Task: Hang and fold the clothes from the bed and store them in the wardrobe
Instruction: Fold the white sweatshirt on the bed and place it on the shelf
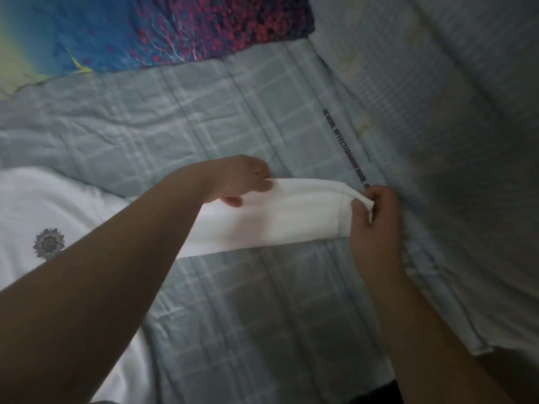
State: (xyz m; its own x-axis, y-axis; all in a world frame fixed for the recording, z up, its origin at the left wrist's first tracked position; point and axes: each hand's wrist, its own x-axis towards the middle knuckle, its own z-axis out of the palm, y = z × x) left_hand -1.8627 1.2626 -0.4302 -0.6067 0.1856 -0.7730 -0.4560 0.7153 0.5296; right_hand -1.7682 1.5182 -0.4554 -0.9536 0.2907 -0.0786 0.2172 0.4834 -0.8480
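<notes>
I have both hands on the white sleeve [291,217]. My left hand [239,182] has its fingers curled over the sleeve's far edge, thumb underneath, pinching the cloth about midway along. My right hand [376,220] pinches the cuff end between thumb and curled fingers, at the sleeve's right tip. Between the two grips the sleeve runs left to right, lifted a little at its far edge.

Under everything I see the pale blue checked bedsheet [233,118], wrinkled, filling most of the view. To the right a second pale checked fabric [437,112] rises in shadow; I cannot tell what it is. At the far left lies a bright cover [145,27] in blue with pink and purple speckles.

The white shirt [38,199] the sleeve belongs to lies flat on the sheet at the near left, partly hidden by my left forearm. It bears a small round grey-purple print [48,243]. A thin strip of dark lettering [345,147] runs along the sheet just beyond the cuff, too blurred to read.
</notes>
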